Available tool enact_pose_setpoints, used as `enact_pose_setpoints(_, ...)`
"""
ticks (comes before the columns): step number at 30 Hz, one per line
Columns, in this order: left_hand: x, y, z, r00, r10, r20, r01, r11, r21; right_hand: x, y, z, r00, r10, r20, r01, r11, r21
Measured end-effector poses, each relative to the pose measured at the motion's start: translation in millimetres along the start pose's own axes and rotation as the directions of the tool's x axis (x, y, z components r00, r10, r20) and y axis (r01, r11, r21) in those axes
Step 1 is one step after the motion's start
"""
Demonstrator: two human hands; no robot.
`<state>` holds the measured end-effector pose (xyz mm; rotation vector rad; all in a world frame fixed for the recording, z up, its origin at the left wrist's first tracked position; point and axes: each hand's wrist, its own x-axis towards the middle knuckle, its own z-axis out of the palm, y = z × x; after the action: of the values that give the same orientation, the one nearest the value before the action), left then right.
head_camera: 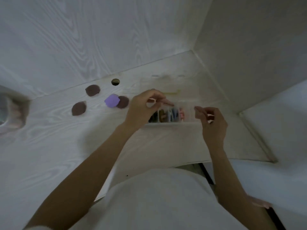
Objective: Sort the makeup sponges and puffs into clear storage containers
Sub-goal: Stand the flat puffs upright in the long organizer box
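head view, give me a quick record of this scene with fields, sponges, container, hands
loose puffs: three brown puffs and one purple sponge on the white table
purple sponge position: touching the right-most brown puff
container: clear container holding a row of coloured puffs standing on edge
left hand: fingers curled above the container's left end; the grip is too blurred to tell
right hand: fingers curled at the container's right end; contact unclear
table hole: near the back wall

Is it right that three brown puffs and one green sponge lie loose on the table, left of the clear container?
Not quite. The sponge is purple, not green, as the head view shows. The three brown puffs do lie loose on the table, left of the container.
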<state>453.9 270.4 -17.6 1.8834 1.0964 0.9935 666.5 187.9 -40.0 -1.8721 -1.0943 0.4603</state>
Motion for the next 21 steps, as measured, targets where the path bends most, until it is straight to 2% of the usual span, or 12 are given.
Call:
enact_pose_setpoints(4,37,8,39,0.94,0.225,0.258,-0.273,0.947,0.169,4,7,-14,0.996,0.077,-0.041,-0.074,0.995,0.061)
enact_pose_setpoints(10,56,0,71,0.802,0.307,0.511,-0.503,0.81,0.302,7,12,-17,0.997,0.071,-0.037,-0.066,0.99,0.123)
enact_pose_setpoints(15,62,-9,79,0.775,0.311,0.55,-0.54,0.778,0.322,8,13,-16,0.995,0.091,-0.044,-0.083,0.984,0.157)
enact_pose_setpoints(21,56,-20,93,0.812,0.263,0.521,-0.494,0.785,0.373,8,19,-12,0.992,0.122,-0.023,-0.118,0.986,0.116)
